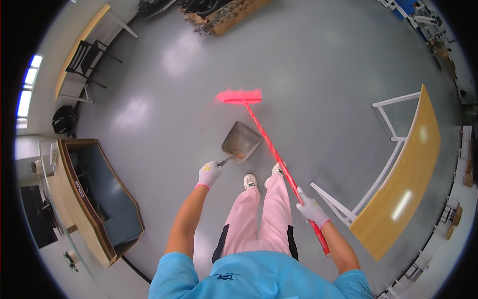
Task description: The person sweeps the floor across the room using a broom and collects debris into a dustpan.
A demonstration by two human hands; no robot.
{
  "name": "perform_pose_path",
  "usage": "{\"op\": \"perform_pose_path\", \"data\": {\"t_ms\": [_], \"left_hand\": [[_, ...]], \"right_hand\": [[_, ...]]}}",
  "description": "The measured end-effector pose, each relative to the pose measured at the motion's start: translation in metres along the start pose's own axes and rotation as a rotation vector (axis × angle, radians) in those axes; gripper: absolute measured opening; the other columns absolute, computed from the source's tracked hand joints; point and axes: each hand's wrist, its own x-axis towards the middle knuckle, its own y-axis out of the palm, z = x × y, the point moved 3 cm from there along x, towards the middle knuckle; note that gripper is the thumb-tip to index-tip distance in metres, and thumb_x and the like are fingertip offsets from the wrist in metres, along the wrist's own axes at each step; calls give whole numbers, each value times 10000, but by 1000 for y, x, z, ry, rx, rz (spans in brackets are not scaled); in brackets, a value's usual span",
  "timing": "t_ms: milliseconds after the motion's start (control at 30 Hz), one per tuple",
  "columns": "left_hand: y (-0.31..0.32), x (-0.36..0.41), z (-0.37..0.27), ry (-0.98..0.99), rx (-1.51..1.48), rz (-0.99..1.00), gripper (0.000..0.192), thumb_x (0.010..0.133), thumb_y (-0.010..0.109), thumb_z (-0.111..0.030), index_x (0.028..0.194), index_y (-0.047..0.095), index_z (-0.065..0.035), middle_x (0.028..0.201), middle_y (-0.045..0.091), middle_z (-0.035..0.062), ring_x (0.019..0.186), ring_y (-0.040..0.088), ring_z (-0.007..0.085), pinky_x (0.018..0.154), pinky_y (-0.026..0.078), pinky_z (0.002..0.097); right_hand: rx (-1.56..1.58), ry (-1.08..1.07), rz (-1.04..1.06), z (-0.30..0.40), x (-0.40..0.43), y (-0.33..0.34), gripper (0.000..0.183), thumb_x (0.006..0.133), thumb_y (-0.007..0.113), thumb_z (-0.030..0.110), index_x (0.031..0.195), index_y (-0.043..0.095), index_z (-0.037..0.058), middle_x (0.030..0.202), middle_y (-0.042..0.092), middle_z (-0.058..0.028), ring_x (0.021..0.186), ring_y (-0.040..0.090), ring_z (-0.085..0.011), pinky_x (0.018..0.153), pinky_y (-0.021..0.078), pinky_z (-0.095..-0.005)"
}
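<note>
My left hand (pixel 210 174), in a white knit glove with a pink cuff, is shut on the handle of a grey metal dustpan (pixel 242 142). The pan lies in front of my shoes, with some brownish marks or debris near its handle end. My right hand (pixel 310 207), gloved alike, grips the red pole of a broom (pixel 272 145). Beyond the dustpan, the broom's red bristle head (pixel 241 96) is at the floor, its bristles turned away from me. The pole slants past the pan's right side.
A wooden-topped table (pixel 403 179) with white legs stands at right. At left are a wooden counter (pixel 102 187), a black bag (pixel 64 119) and a black chair (pixel 84 58) by another table. A torn cardboard box (pixel 231 17) holding dark items sits far ahead on the grey floor.
</note>
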Motion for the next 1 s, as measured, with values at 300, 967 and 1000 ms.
{"op": "perform_pose_path", "data": {"t_ms": [300,967,1000], "left_hand": [[10,-8,22,-84,-50,-8,321,781,442,-297,883,622,-52,853,617,158,826,586,317,729,454,398],[49,-107,129,-228,-270,35,286,742,436,-236,909,603,-75,873,610,147,846,577,311,752,450,397],[54,-105,137,-246,-285,30,286,742,436,-236,909,603,-75,873,610,147,846,577,311,752,450,397]], "right_hand": [[294,67,228,-19,-41,76,681,774,484,134,1367,151,166,587,441,-19,406,425,-108,362,410,-257],[37,-69,76,-5,21,90,686,784,454,116,1368,108,217,579,480,-54,394,463,-127,340,440,-283],[111,-10,149,3,2,103,684,785,454,105,1368,112,214,582,475,-49,391,456,-125,337,439,-283]]}}
